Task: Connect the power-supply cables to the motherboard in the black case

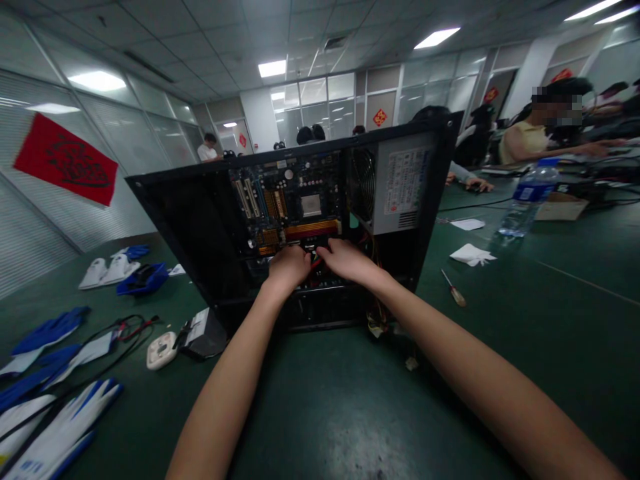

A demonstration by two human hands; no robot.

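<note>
An open black computer case (pixel 200 220) stands on the green table, its motherboard (pixel 287 203) facing me. Both my arms reach into its lower part. My left hand (pixel 289 265) is curled just below the red slots, fingers closed near a red cable (pixel 316 262). My right hand (pixel 347 259) sits beside it, fingers bent and pinching at the same spot. What the fingertips hold is hidden. A power supply (pixel 403 183) with a fan (pixel 363 183) fills the case's upper right.
Blue-and-white gloves (pixel 55 427) lie at the left with cables, a white round part (pixel 161 350) and a small black unit (pixel 203 333). A screwdriver (pixel 454 290), paper scraps (pixel 470 253) and a water bottle (pixel 527 200) lie to the right. Other people sit at the back right.
</note>
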